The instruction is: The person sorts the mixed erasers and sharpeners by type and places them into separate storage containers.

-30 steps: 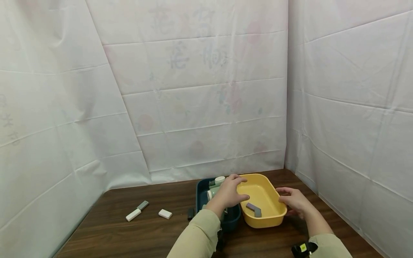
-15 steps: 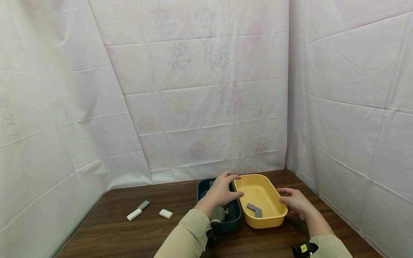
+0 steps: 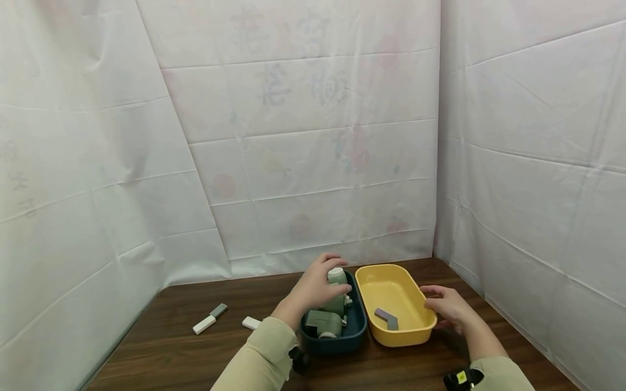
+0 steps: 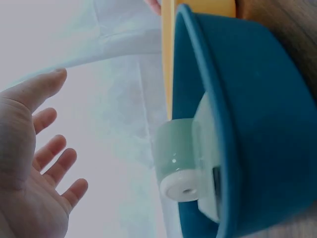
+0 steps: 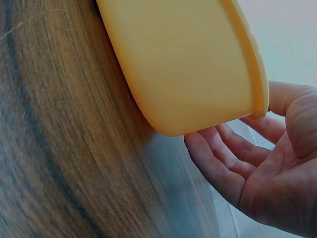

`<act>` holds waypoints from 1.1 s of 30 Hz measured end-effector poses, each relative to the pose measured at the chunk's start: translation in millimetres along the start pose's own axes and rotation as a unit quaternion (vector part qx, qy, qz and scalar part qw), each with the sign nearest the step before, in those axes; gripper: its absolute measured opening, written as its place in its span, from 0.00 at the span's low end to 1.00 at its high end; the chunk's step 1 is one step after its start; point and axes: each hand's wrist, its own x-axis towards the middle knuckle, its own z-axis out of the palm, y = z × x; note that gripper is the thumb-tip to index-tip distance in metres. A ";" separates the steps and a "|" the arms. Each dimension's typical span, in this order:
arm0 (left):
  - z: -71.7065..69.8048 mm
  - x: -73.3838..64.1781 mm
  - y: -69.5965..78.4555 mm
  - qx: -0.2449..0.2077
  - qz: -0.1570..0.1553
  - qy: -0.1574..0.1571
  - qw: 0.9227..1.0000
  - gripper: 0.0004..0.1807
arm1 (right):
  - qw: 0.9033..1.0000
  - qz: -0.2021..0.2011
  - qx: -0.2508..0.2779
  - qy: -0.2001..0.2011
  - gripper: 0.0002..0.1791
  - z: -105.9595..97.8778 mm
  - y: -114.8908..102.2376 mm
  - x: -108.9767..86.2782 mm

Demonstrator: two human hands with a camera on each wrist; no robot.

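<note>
My left hand (image 3: 311,288), fingers spread and holding nothing, hovers over the left side of the dark blue bin (image 3: 337,346). In that bin lie several pale green toy-like pieces: a cylinder with a white end (image 4: 176,153) and a darker green rounded piece (image 3: 324,323) near the front. The left wrist view has the palm apart from the blue wall. My right hand (image 3: 447,305) holds the right rim of the yellow bin (image 3: 398,339), thumb at the rim and fingers (image 5: 213,158) against the outer wall. A bent grey-and-lilac piece (image 3: 389,320) lies inside the yellow bin.
On the brown wooden table (image 3: 161,347), to the left, lie a white-and-grey stick (image 3: 205,324) and a small white block (image 3: 251,322), the latter partly covered by the left sleeve. White sheets (image 3: 313,163) hang behind and at both sides.
My left hand has moved left from between the bins to the blue bin's left side, exposing the green pieces. The right hand stays at the yellow bin, which has barely shifted in view.
</note>
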 end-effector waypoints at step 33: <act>-73.8 -55.3 -40.6 0.001 -0.004 0.101 0.995 0.36 | 1.000 -0.001 0.003 -0.006 0.32 -1.6 0.4 1.1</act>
